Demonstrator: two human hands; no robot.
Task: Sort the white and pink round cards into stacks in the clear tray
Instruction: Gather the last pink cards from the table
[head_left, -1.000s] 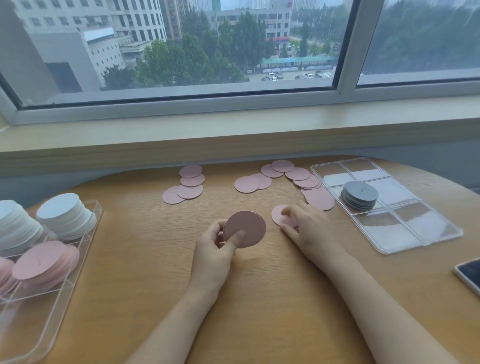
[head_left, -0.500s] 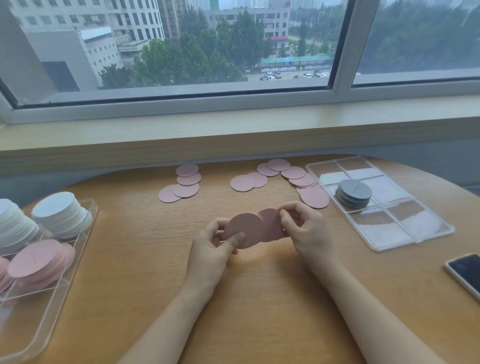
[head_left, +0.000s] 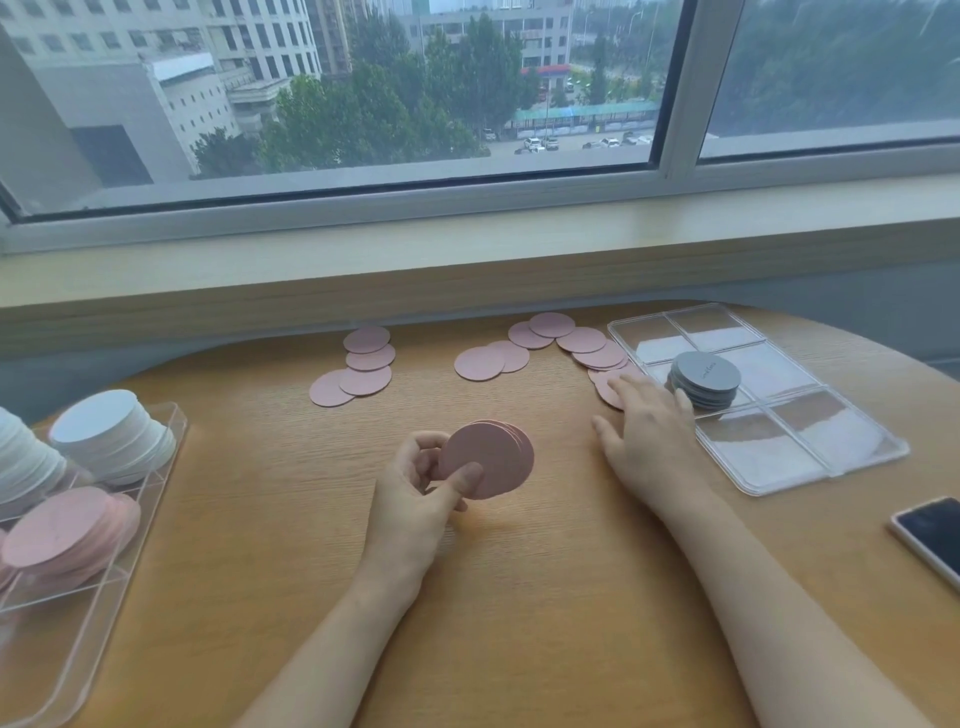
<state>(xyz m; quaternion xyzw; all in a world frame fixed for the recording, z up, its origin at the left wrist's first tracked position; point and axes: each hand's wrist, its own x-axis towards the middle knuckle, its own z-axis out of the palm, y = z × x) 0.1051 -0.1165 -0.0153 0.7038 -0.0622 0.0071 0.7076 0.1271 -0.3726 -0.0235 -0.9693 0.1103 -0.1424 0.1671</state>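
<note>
A: Head view: left hand (head_left: 415, 499) pinches a small pink stack (head_left: 488, 458) mid-table.
B: Right hand (head_left: 647, 431)?
A: Flat, fingers straight, resting on loose pink cards (head_left: 605, 387) toward the table's far right edge. Nearer hand for those.

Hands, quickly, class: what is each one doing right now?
Left hand: grips a small stack of pink cards.
Right hand: open, fingers spread flat over loose pink cards on the table, gripping nothing.
</note>
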